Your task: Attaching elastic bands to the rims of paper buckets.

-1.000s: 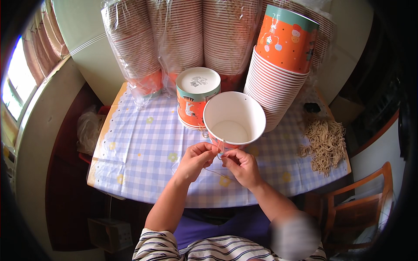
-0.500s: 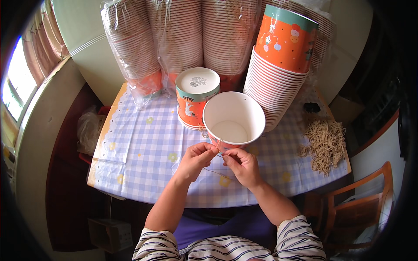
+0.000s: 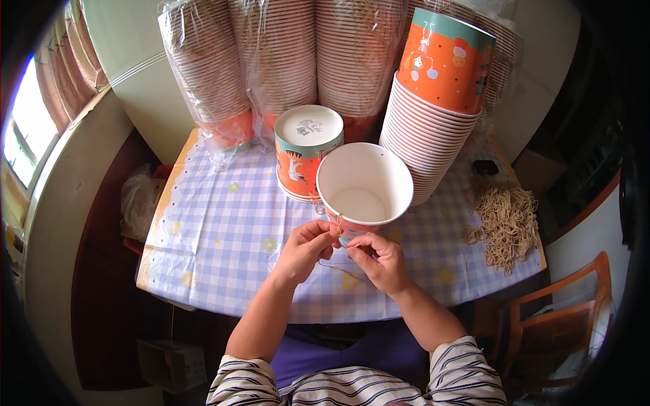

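Note:
In front of me a white-lined paper bucket (image 3: 365,177) stands with its mouth up, tilted slightly toward me in the picture. A thin tan string (image 3: 340,220) loops over its near rim. My left hand (image 3: 303,254) pinches this string just below the rim, its fingertips close against the bucket's wall. Beside it my right hand (image 3: 383,262) has thumb and forefinger pressed together on the string's other part. A loose end trails below the hands over the cloth. The small crossing between the fingertips is partly hidden.
An upturned orange and green bucket (image 3: 298,166) stands behind to the left. A tall stack of nested buckets (image 3: 426,135) leans at the right. Plastic-wrapped stacks (image 3: 281,61) line the back. Tan strings (image 3: 506,227) lie heaped at the right on the checked tablecloth (image 3: 223,264).
The string loop at the near rim has changed shape slightly. My fingers have shifted a little around it, while the bucket stays nearly in place.

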The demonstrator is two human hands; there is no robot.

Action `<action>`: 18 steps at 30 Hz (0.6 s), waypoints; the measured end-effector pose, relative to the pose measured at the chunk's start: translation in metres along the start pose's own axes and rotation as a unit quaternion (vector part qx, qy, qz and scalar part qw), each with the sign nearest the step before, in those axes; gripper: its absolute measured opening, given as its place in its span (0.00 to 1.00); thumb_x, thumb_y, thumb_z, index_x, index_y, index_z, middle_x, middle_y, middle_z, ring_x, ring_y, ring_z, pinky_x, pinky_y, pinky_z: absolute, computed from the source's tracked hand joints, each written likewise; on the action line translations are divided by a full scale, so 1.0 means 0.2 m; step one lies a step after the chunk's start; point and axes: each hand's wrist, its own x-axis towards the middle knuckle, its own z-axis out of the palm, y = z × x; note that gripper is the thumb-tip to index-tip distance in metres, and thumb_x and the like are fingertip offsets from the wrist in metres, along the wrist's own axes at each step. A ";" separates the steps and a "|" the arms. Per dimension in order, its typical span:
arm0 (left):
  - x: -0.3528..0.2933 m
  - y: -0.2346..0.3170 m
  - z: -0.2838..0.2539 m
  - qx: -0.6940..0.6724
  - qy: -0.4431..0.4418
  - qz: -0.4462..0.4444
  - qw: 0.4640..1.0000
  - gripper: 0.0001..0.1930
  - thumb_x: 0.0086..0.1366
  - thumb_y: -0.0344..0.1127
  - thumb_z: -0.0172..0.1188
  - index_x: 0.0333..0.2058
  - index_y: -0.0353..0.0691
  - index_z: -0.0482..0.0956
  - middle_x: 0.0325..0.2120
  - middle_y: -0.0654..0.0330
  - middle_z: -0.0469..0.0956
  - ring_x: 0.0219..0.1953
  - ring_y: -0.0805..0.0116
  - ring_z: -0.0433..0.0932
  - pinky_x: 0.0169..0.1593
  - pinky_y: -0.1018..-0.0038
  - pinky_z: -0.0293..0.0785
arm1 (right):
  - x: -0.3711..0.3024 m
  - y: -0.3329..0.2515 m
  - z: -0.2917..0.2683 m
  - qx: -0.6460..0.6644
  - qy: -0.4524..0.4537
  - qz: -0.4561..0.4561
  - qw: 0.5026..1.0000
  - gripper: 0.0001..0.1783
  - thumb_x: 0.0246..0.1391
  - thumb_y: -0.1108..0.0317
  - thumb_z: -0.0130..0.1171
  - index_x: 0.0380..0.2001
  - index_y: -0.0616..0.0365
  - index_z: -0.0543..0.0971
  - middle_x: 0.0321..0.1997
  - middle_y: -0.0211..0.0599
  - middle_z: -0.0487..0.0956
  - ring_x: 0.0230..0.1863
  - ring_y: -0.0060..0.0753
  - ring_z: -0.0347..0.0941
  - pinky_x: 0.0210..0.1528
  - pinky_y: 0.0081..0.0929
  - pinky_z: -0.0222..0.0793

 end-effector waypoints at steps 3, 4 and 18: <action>0.00 -0.01 -0.01 -0.003 -0.007 0.012 1.000 0.07 0.63 0.36 0.57 0.33 0.38 0.77 0.23 0.66 0.75 0.21 0.82 0.66 0.25 0.84 0.60 | 0.00 0.00 0.00 0.002 -0.004 -0.010 1.000 0.04 0.51 0.72 0.61 0.32 0.59 0.79 0.26 0.25 0.78 0.23 0.11 0.67 0.26 0.14 0.64; 0.00 -0.01 -0.01 -0.005 -0.011 0.010 1.000 0.07 0.63 0.36 0.57 0.33 0.38 0.77 0.23 0.65 0.76 0.21 0.82 0.66 0.26 0.84 0.60 | 0.01 0.00 0.00 0.001 -0.005 -0.020 1.000 0.04 0.51 0.72 0.61 0.31 0.59 0.79 0.26 0.25 0.78 0.22 0.12 0.67 0.25 0.14 0.64; 0.00 -0.01 -0.02 -0.004 -0.020 0.037 0.999 0.08 0.60 0.27 0.53 0.39 0.36 0.74 0.27 0.63 0.77 0.24 0.80 0.68 0.28 0.83 0.64 | 0.00 0.01 -0.01 -0.010 0.002 -0.014 1.000 0.04 0.51 0.72 0.61 0.32 0.59 0.79 0.25 0.25 0.78 0.23 0.12 0.67 0.26 0.14 0.64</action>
